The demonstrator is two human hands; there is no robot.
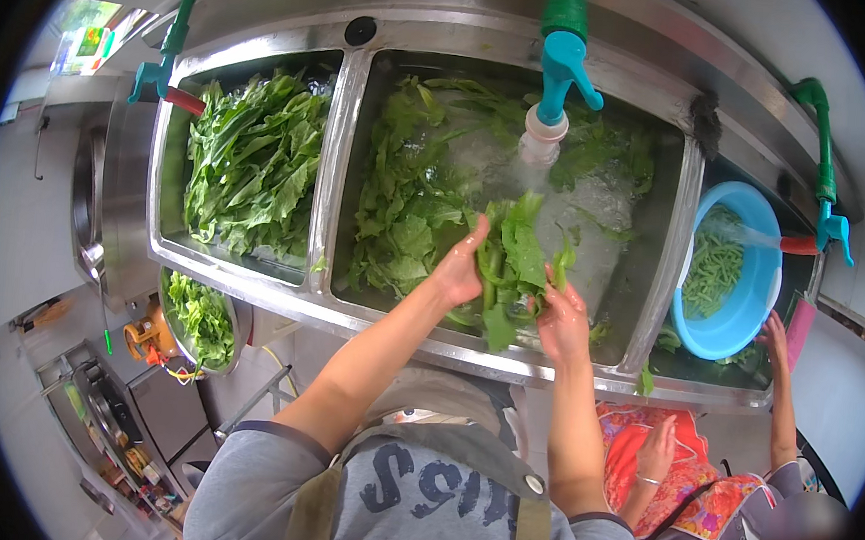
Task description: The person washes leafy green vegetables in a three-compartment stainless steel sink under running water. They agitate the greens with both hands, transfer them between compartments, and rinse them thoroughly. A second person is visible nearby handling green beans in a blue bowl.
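Observation:
A bunch of wet leafy greens (518,250) is held between my two hands over the middle basin (646,285) of a stainless-steel sink. My left hand (462,273) grips it from the left, thumb up and fingers hidden behind the leaves. My right hand (564,324) holds its right side, with a few stems poking up between the fingers. More leafy greens (406,223) float in the water at the basin's left and back. Water runs from the white nozzle (543,138) of a blue tap (565,68) just beyond the bunch.
The left basin holds piled greens (255,167). In the right basin, a red-hosed tap (830,234) runs into a blue tub (758,293) of cut green pieces (714,271). A co-worker's hand (774,335) touches that tub. A bowl of greens (203,325) stands below left.

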